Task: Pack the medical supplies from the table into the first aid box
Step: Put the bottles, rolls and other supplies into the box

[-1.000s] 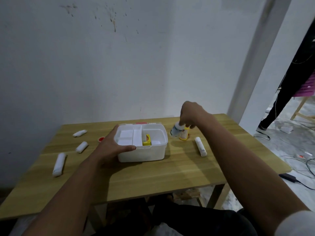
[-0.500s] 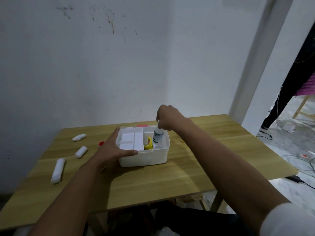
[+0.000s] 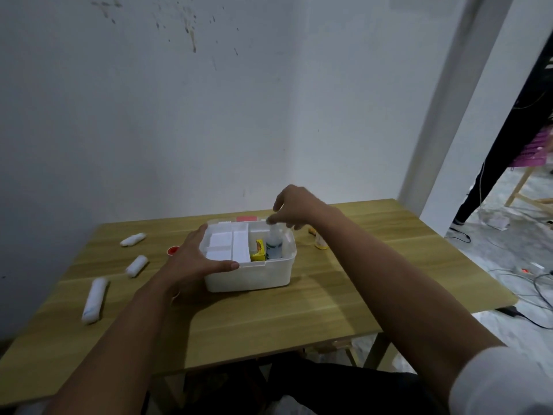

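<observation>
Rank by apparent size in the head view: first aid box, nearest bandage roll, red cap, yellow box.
1. First aid box
2. Nearest bandage roll, though nearness to the camera inflates it
3. Yellow box, partly hidden inside
4. Red cap

Left hand (image 3: 194,262) spread flat, palm down — right hand (image 3: 294,209) raised, fingers loosely parted.

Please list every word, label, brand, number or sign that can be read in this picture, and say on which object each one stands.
None can be read.
White bottle in the first aid box: green label, print blurred.
Yellow packet beside it: markings too small.
Red tab behind the box: no readable text.
</observation>
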A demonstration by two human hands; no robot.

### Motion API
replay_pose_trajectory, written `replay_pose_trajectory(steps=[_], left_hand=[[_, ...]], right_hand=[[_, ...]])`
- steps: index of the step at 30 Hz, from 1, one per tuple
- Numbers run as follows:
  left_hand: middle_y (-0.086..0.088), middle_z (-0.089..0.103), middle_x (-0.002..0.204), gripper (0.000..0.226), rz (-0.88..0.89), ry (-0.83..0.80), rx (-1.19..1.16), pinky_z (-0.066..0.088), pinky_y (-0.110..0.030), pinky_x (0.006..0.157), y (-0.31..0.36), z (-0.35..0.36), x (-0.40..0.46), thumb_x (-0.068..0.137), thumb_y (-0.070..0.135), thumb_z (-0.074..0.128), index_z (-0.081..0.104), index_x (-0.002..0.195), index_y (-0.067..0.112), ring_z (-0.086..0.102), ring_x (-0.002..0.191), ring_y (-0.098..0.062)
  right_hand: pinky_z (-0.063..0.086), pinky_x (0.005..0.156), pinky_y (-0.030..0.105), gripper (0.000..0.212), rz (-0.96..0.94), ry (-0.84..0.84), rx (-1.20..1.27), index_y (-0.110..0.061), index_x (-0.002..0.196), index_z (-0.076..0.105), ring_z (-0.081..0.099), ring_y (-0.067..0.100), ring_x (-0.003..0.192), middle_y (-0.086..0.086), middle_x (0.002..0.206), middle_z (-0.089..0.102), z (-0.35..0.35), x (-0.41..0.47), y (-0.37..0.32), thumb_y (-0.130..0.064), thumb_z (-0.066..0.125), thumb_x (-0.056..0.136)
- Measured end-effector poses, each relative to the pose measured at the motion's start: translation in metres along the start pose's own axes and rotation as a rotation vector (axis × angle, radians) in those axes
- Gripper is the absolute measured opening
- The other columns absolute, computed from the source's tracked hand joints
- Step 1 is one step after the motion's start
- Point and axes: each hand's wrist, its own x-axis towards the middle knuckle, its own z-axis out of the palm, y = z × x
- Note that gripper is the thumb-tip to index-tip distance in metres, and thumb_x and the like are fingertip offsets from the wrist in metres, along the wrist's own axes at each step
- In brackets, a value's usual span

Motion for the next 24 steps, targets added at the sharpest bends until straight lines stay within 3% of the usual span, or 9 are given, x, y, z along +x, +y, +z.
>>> replay_pose_trajectory(steps=[3, 6, 8, 11, 13, 17, 21, 24], left_hand=[[0.001, 0.030, 0.164, 0.129, 0.018, 0.019, -0.024, 0.042, -0.043, 0.105, 0.001, 0.003, 0.000, 0.058, 0.052, 0.092, 0.018, 0.162, 0.031, 0.036, 0.143, -0.026], [0.012, 0.036, 0.154, 0.130, 0.020, 0.004, -0.034, 0.048, -0.037, 0.095, -0.003, 0.003, 0.002, 0.048, 0.064, 0.092, 0.024, 0.156, 0.040, 0.042, 0.133, -0.019], [0.012, 0.038, 0.155, 0.133, 0.010, -0.007, -0.033, 0.050, -0.042, 0.099, -0.007, 0.001, 0.004, 0.042, 0.073, 0.092, 0.028, 0.154, 0.042, 0.044, 0.133, -0.017], [0.012, 0.041, 0.154, 0.132, 0.000, -0.013, -0.036, 0.050, -0.046, 0.103, -0.006, -0.001, 0.003, 0.043, 0.073, 0.093, 0.030, 0.154, 0.041, 0.046, 0.133, -0.017], [0.012, 0.041, 0.155, 0.134, -0.011, -0.009, -0.032, 0.050, -0.048, 0.104, -0.005, 0.000, 0.002, 0.042, 0.073, 0.093, 0.029, 0.155, 0.041, 0.046, 0.134, -0.018], [0.008, 0.041, 0.156, 0.138, -0.024, 0.001, -0.024, 0.050, -0.051, 0.104, -0.008, 0.003, 0.004, 0.041, 0.074, 0.093, 0.026, 0.157, 0.041, 0.046, 0.135, -0.020], [0.008, 0.039, 0.156, 0.139, -0.004, 0.007, -0.037, 0.049, -0.047, 0.104, -0.004, 0.005, 0.001, 0.041, 0.074, 0.093, 0.026, 0.158, 0.039, 0.045, 0.134, -0.019], [0.004, 0.033, 0.160, 0.137, 0.000, 0.012, -0.022, 0.047, -0.044, 0.104, -0.005, 0.007, 0.003, 0.049, 0.065, 0.094, 0.021, 0.160, 0.036, 0.041, 0.135, -0.020]], right_hand=[[0.065, 0.071, 0.039, 0.023, 0.020, 0.180, 0.058, -0.007, 0.100, 0.077, 0.076, 0.024, 0.078, 0.010, 0.088, 0.077, -0.015, 0.003, 0.017, -0.027, 0.077, 0.088], [0.054, 0.073, 0.033, 0.027, 0.101, 0.320, -0.078, -0.014, 0.111, 0.075, 0.069, 0.023, 0.092, 0.005, 0.107, 0.075, -0.021, 0.009, 0.042, -0.026, 0.069, 0.088], [0.048, 0.073, 0.032, 0.036, 0.193, 0.279, -0.168, -0.015, 0.122, 0.066, 0.065, 0.024, 0.099, 0.004, 0.115, 0.069, -0.018, 0.010, 0.059, -0.026, 0.067, 0.088], [0.052, 0.079, 0.037, 0.047, 0.249, 0.171, -0.216, -0.013, 0.131, 0.056, 0.064, 0.027, 0.110, 0.007, 0.124, 0.065, -0.008, 0.007, 0.080, -0.023, 0.067, 0.087], [0.056, 0.083, 0.038, 0.046, 0.250, 0.160, -0.182, -0.012, 0.130, 0.058, 0.065, 0.026, 0.108, 0.008, 0.125, 0.066, 0.000, 0.006, 0.091, -0.018, 0.068, 0.086], [0.051, 0.064, 0.029, 0.036, 0.232, 0.212, -0.104, -0.013, 0.122, 0.069, 0.066, 0.023, 0.091, 0.007, 0.123, 0.069, 0.005, 0.001, 0.101, -0.010, 0.067, 0.086], [0.060, 0.083, 0.041, 0.036, 0.189, 0.263, -0.045, -0.011, 0.119, 0.070, 0.071, 0.028, 0.096, 0.009, 0.119, 0.070, -0.009, -0.004, 0.092, -0.017, 0.077, 0.084], [0.062, 0.081, 0.042, 0.038, 0.120, 0.322, 0.003, -0.012, 0.114, 0.072, 0.073, 0.027, 0.088, 0.007, 0.113, 0.070, -0.033, -0.007, 0.068, -0.026, 0.083, 0.080]])
